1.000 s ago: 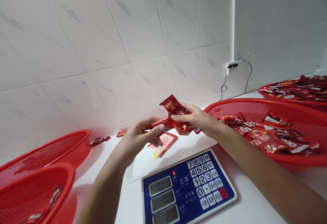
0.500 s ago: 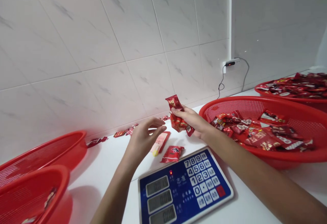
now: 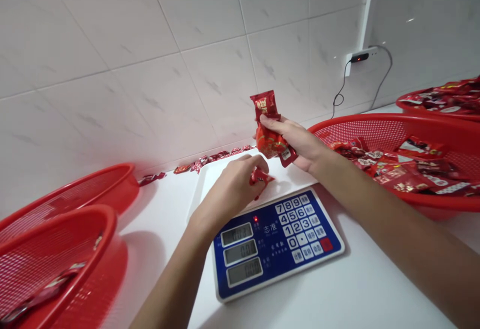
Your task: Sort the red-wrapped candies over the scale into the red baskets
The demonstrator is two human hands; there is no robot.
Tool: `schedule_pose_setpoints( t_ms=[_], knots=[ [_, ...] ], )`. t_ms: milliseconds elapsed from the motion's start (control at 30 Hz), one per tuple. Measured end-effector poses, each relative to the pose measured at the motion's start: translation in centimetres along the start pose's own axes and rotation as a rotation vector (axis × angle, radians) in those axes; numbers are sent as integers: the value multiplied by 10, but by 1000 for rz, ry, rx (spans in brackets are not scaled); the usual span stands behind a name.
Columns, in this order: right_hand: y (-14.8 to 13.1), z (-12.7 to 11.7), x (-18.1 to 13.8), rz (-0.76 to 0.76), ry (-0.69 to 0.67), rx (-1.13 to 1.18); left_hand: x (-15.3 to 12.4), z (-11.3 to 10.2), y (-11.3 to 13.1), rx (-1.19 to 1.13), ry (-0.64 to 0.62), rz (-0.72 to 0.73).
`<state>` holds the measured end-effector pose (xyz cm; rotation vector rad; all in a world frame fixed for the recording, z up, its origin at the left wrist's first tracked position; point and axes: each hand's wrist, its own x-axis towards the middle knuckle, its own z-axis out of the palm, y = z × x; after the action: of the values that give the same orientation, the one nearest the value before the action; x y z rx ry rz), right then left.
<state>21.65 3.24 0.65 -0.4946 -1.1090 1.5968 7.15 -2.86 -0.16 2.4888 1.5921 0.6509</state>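
My right hand [image 3: 300, 141] is raised above the scale's far right side, its thumb and fingers closed on several small red snack packets [image 3: 270, 141]. One packet with gold lettering sticks up above the thumb. Low over the white weighing plate [image 3: 208, 181], my left hand [image 3: 240, 179] curls its fingers round another red snack packet [image 3: 265, 178], which is partly hidden by the hand. Beneath the hands stands an electronic scale [image 3: 275, 261] with a blue keypad panel, a lit red dot and several display windows, their digits too dim to read surely.
A red mesh basket [image 3: 375, 125] of red packets stands at right, with another heaped basket [image 3: 408, 103] behind it. Two red baskets [image 3: 127, 181] [image 3: 107, 229] stand at left. Loose packets [image 3: 202, 161] lie along the tiled wall. A black plug [image 3: 359, 58] sits in a wall socket strip.
My left hand has moved right and closed round the packet on the weighing plate. The pink-and-red packet beside it no longer shows. My right hand still grips its packets; the view has tilted down.
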Motion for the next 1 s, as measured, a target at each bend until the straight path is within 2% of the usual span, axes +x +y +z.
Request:
schedule_pose_setpoints(
  t_ms=[133,267,400,533,733,1000],
  knots=[
    [-2,-1,0,-30,-23,14,4,2,-2,-8,195,-11],
    [-3,-2,1,-4,-57,34,6,0,-12,-49,229,-69],
    [-1,-3,2,85,-96,52,6,-8,-17,-140,352,-51],
    [3,-3,2,151,-128,31,1,-16,-7,-216,271,41],
    [10,0,0,209,-190,-2,0,-16,-2,-201,347,1],
    [7,-1,3,242,-86,-13,1,-9,1,-354,414,67]
  ],
)
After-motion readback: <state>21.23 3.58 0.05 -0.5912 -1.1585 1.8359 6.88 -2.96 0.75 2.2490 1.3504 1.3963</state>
